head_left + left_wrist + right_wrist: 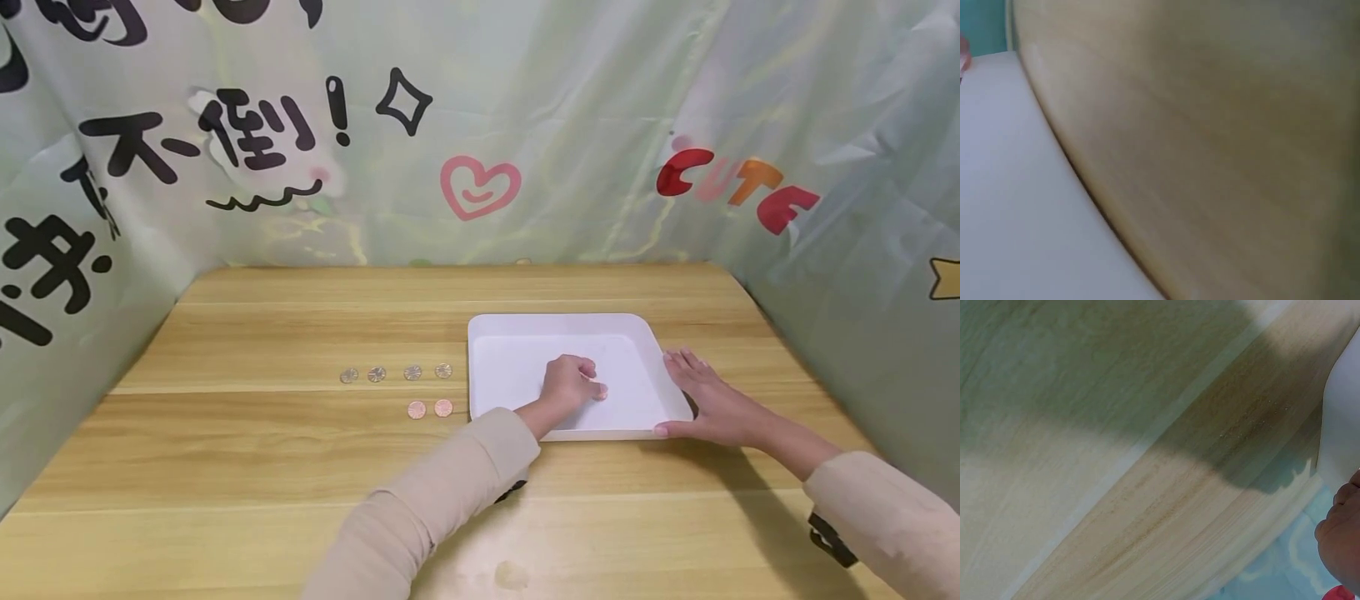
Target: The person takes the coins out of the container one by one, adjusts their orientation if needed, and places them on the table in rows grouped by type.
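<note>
A white tray [517, 367] lies on the wooden table, right of centre. My left hand [572, 385] reaches over its front rim, and its thumb and curled fingers pinch a small copper-coloured coin [602, 395] close over the tray floor. Fingers mostly hide that coin. At the tray's right side my right hand [712, 404] rests with straight, spread fingers, its thumb by the front right corner. The right wrist view catches part of this hand [1342, 534] beside the tray [1342, 412]. In the left wrist view the tray [1029, 187] fills the lower left.
Left of the tray, several silver coins [377, 374] form a row. Two copper coins [430, 409] lie in front of them. The wooden table [225, 467] ends at a printed curtain [577, 167] behind and at both sides.
</note>
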{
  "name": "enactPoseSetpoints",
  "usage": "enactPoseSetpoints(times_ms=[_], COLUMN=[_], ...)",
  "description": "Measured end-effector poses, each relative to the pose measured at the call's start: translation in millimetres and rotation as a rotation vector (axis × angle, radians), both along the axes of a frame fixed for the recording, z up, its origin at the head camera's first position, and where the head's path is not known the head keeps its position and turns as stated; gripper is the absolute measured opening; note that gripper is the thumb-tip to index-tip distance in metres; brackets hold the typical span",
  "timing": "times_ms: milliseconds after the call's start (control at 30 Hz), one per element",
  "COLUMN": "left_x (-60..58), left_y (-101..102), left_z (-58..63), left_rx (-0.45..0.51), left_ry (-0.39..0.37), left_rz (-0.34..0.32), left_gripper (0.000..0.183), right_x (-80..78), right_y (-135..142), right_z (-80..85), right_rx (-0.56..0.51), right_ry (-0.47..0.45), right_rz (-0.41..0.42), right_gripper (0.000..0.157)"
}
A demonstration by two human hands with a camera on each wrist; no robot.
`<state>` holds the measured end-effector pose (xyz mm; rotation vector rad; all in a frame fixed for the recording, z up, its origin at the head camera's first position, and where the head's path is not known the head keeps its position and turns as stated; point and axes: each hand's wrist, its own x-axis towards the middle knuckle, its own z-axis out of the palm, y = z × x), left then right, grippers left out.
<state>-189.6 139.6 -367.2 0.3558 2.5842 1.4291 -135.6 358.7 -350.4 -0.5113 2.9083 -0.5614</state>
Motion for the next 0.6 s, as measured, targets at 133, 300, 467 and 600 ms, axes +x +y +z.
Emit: enactPoseSetpoints(times_ms=[133, 300, 467, 600], left_x=[0.3, -6.8, 1.4, 2.9], left_y=[2.7, 10.3, 9.9, 10.9], left_z=[-2.9, -15.9, -3.9, -3.6], left_rx=[-0.09, -0.132, -0.205, -0.281], left_ry=[0.047, 0.083, 0.063, 0.101], left_rz=[-0.018, 0.007, 0.014, 0.013], left_gripper=[0.016, 0.017, 0.015, 0.016], right_x=[-0.3, -1.4, -0.9, -0.5], right_y=[-0.1, -0.3, 0.9, 0.7], right_z=[-0.1, -0.3, -0.5, -0.5], right_rx=[0.001, -0.002, 0.0, 0.005], right_ry=[-0.001, 0.004, 0.007, 0.007], right_rz=[0.0, 0.003, 0.003, 0.001], right_gripper=[0.108, 0.108, 0.109, 0.109])
